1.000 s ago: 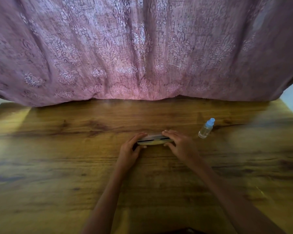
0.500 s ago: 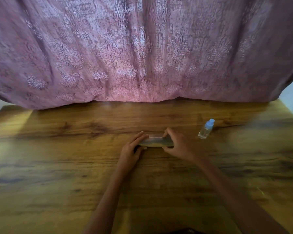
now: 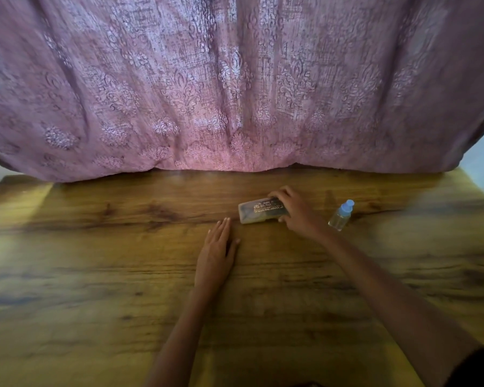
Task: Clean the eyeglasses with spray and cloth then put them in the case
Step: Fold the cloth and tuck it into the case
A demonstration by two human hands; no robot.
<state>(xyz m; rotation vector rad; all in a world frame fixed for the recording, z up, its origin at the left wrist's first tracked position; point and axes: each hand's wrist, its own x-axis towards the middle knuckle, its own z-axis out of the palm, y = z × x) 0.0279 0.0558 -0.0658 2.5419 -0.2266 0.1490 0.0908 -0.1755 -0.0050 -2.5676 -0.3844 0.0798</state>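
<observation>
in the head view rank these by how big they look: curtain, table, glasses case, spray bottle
1. table and curtain: each fills about half the frame, too close to rank
2. glasses case
3. spray bottle, smallest

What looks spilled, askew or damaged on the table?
Nothing stands out. The case lies flat, printed side up, gripped by the right hand; the spray bottle stands capped nearby, no spill. The left hand rests flat on the table.
</observation>
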